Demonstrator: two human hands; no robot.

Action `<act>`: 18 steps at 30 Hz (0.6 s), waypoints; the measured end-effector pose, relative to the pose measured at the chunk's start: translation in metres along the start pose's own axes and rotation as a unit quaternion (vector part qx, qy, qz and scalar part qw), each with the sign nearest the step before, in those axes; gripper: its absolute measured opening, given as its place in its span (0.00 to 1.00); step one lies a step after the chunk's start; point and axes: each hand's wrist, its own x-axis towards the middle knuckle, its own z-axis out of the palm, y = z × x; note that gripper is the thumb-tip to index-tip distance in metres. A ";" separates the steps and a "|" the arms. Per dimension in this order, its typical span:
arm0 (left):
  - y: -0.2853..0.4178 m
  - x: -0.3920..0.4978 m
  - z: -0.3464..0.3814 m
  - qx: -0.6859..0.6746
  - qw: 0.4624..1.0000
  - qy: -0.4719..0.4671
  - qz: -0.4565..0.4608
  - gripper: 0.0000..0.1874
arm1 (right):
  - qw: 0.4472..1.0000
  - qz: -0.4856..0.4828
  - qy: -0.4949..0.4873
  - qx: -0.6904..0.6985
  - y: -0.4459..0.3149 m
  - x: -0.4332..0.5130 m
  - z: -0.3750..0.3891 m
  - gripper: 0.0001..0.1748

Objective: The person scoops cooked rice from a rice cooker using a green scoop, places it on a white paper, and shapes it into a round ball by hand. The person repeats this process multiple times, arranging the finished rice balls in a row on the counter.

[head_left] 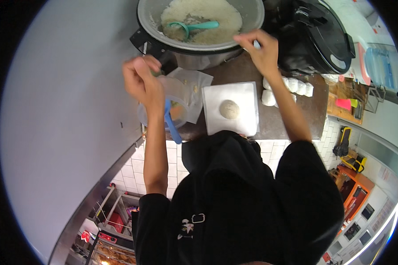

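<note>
My left hand (144, 79), fingers curled and blurred, is raised above a clear plastic tub (182, 116) with a blue-handled utensil (171, 124) in it; I cannot tell if it holds anything. My right hand (260, 51) is by the right rim of a large rice cooker pot (146, 20), thumb and fingers bent; a small pale spot shows between them, unclear. Cooked rice (202, 11) fills part of the pot, and a turquoise scoop (202, 25) lies on it. Before me, a round mound of rice (229, 109) sits on white paper sheets (215, 124).
White wrapped pieces (300, 87) stand in rows, partly behind my right forearm. A black lidded cooker (313, 39) is at the back right. Another sheet with crumbs (199, 81) lies beside the tub. A pale wall (69, 82) borders the brown tabletop (275, 122) on the left.
</note>
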 end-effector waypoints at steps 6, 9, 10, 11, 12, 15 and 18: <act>0.020 -0.126 0.011 -0.031 0.945 -0.298 -0.132 0.27 | 0.945 0.156 -0.072 -0.277 0.128 -0.192 0.024 0.12; -0.002 -0.167 0.024 0.002 0.901 -0.366 -0.231 0.26 | 0.910 0.233 -0.082 -0.332 0.156 -0.253 0.040 0.16; -0.010 -0.177 0.028 -0.006 0.900 -0.369 -0.230 0.25 | 0.918 0.233 -0.061 -0.314 0.160 -0.262 0.047 0.15; -0.018 -0.186 0.031 -0.009 0.896 -0.373 -0.240 0.25 | 0.925 0.237 -0.040 -0.296 0.162 -0.269 0.051 0.14; -0.025 -0.195 0.033 -0.007 0.889 -0.376 -0.259 0.24 | 0.943 0.207 0.016 -0.261 0.162 -0.273 0.056 0.11; -0.051 -0.214 0.048 0.011 0.874 -0.394 -0.284 0.23 | 0.959 0.197 0.039 -0.201 0.163 -0.275 0.063 0.07; -0.088 -0.228 0.071 0.032 0.844 -0.436 -0.309 0.19 | 0.964 0.218 0.034 -0.147 0.167 -0.278 0.066 0.04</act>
